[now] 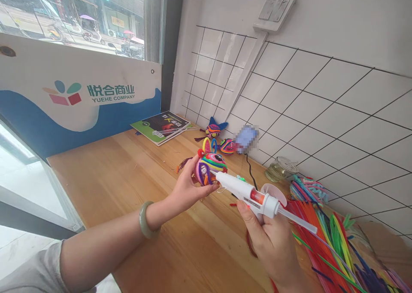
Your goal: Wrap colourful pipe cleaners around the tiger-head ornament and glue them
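A round, multicoloured craft piece (212, 162) with yellow and blue loops on top is held up over the wooden table (148, 177). My left hand (189, 183) grips it from the left and below, fingers wrapped round its side. In my right hand (270, 237) is a white glue gun (244, 190) with a clear stick poking out of its back end. The gun's nozzle points left and meets the front of the craft piece, near a purple-edged patch; whether it touches cannot be made out.
Two similar craft pieces (213, 129), a phone (246, 138) and a glass jar (280, 169) stand along the tiled wall. Booklets (162, 127) lie at the back left. Many coloured pipe cleaners (331, 241) spread over the right side. A dark cable runs behind the gun.
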`<act>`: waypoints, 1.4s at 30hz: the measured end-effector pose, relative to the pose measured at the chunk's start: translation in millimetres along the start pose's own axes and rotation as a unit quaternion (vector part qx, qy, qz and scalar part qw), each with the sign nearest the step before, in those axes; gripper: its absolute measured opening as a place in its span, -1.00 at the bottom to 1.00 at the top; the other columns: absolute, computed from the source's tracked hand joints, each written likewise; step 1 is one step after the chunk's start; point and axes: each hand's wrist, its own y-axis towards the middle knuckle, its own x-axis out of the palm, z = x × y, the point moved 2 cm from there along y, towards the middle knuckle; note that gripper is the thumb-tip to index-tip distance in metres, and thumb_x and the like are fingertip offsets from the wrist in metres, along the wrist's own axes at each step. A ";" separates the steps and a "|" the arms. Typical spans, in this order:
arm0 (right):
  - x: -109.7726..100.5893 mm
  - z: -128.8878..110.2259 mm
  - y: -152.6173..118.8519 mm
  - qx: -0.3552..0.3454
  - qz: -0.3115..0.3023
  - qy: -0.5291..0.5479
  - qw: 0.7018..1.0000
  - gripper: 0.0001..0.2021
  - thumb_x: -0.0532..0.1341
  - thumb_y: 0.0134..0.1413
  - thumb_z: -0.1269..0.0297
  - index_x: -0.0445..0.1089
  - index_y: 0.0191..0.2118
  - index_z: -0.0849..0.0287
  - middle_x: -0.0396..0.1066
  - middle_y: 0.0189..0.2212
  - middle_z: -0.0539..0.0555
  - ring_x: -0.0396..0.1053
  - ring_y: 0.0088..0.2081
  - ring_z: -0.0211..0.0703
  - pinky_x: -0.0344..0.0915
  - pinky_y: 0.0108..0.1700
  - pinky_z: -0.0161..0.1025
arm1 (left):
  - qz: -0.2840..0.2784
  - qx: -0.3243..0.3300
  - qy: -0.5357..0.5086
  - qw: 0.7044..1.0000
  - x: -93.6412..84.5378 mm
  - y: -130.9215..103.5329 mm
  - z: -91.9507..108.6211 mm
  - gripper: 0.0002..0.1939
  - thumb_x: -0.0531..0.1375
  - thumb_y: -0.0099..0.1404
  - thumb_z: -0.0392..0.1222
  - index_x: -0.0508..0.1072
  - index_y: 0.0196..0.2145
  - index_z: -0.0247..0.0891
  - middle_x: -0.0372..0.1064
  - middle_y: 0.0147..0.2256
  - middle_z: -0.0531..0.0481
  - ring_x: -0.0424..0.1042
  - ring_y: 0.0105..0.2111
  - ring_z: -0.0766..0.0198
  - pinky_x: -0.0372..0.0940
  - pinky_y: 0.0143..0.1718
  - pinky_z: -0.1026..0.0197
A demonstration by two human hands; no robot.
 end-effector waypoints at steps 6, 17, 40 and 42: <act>-0.8 0.3 0.3 0.008 -0.005 0.001 1.000 -0.72 0.08 0.33 0.10 0.47 -0.18 0.13 0.42 -0.43 0.03 0.41 -0.36 -0.10 0.37 -0.31 -0.23 | 0.004 -0.003 -0.002 1.000 -1.1 0.7 -0.3 -0.06 0.46 0.02 -0.12 0.14 0.29 -0.05 0.27 0.13 -0.15 0.43 0.04 0.00 0.38 0.04 0.02; -2.2 -0.7 1.1 -0.006 -0.004 -0.003 1.000 -0.76 0.09 0.32 0.14 0.44 -0.21 0.13 0.42 -0.44 0.02 0.41 -0.38 -0.11 0.36 -0.34 -0.24 | 0.002 -0.001 -0.001 1.000 -1.3 0.5 -1.5 -0.08 0.45 0.03 -0.14 0.15 0.28 -0.06 0.27 0.11 -0.15 0.43 0.04 0.01 0.38 0.04 0.02; -1.9 -0.4 1.5 -0.034 0.007 -0.010 0.999 -0.80 0.11 0.32 0.22 0.42 -0.28 0.13 0.43 -0.46 -0.02 0.39 -0.42 -0.19 0.33 -0.38 -0.30 | 0.008 -0.001 -0.009 1.000 -1.2 0.4 -3.3 -0.07 0.46 0.01 -0.13 0.16 0.28 -0.06 0.27 0.13 -0.15 0.43 0.03 0.01 0.38 0.06 0.00; -1.8 -0.9 1.3 -0.033 0.005 -0.013 0.999 -0.80 0.11 0.32 0.21 0.43 -0.28 0.13 0.42 -0.47 -0.01 0.39 -0.42 -0.18 0.33 -0.38 -0.30 | 0.006 -0.003 -0.011 1.000 -1.2 -0.1 -4.1 -0.07 0.46 0.02 -0.14 0.15 0.28 -0.06 0.27 0.13 -0.15 0.44 0.03 0.02 0.38 0.05 0.00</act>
